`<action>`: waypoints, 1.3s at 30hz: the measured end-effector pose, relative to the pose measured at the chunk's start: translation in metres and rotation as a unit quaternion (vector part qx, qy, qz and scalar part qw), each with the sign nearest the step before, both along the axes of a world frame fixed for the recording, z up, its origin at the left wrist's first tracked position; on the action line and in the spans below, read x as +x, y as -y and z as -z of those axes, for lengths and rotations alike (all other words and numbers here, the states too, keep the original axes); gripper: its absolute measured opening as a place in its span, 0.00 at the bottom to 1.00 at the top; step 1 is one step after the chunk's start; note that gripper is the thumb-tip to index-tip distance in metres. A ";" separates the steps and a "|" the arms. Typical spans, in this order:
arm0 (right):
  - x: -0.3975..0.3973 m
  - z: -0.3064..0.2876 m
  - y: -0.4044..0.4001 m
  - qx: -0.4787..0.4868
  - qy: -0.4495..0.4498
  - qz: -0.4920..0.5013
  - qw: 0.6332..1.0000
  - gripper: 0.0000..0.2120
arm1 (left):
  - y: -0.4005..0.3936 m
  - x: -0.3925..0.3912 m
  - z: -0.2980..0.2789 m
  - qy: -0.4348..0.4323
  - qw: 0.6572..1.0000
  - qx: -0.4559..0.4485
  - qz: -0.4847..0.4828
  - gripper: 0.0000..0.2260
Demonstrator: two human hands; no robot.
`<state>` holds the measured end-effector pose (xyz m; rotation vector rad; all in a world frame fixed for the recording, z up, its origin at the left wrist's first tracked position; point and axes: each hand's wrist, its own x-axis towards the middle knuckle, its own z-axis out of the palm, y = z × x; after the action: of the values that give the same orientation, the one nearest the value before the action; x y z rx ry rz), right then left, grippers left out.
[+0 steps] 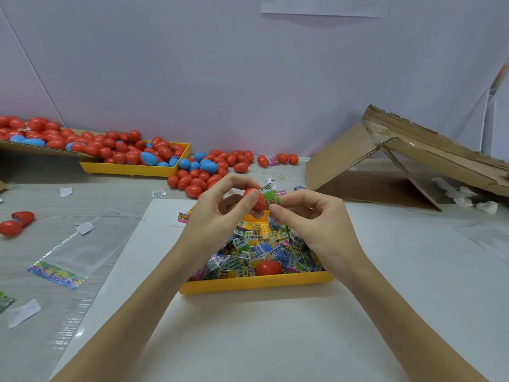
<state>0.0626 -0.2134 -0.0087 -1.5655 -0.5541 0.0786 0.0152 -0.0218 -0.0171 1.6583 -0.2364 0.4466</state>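
My left hand [220, 208] grips a red plastic egg half [254, 198] above the near yellow tray [256, 283]. My right hand [311, 216] pinches a small green printed packet [271, 197] whose end sits in the mouth of the egg half. The tray below holds a heap of small coloured packets [261, 252] and one red egg half [269, 267]. Both hands hover over the tray's far part and hide some of its contents.
A far yellow tray [132, 169] and a cardboard flap [33, 150] at the back left carry many red and blue eggs; more lie loose [209, 172] behind my hands. A collapsed cardboard box [399, 161] stands at the right. Clear bags [71, 252] and an open red egg [16, 221] lie left.
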 end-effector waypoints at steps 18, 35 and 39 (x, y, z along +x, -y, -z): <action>-0.001 -0.008 0.000 0.071 -0.209 -0.116 0.968 0.17 | 0.002 0.001 0.001 0.061 0.990 0.126 -0.035 0.11; 0.000 -0.007 0.003 0.092 -0.254 -0.132 0.954 0.14 | 0.011 -0.001 0.001 0.149 0.947 0.276 -0.064 0.19; 0.001 -0.009 0.003 0.072 -0.266 -0.140 0.951 0.14 | 0.003 0.000 0.001 0.165 0.933 0.313 -0.069 0.21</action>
<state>0.0632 -0.2167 0.0004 -1.2435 -0.3387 0.6431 0.0153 -0.0243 -0.0177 2.2265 -0.5586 0.8206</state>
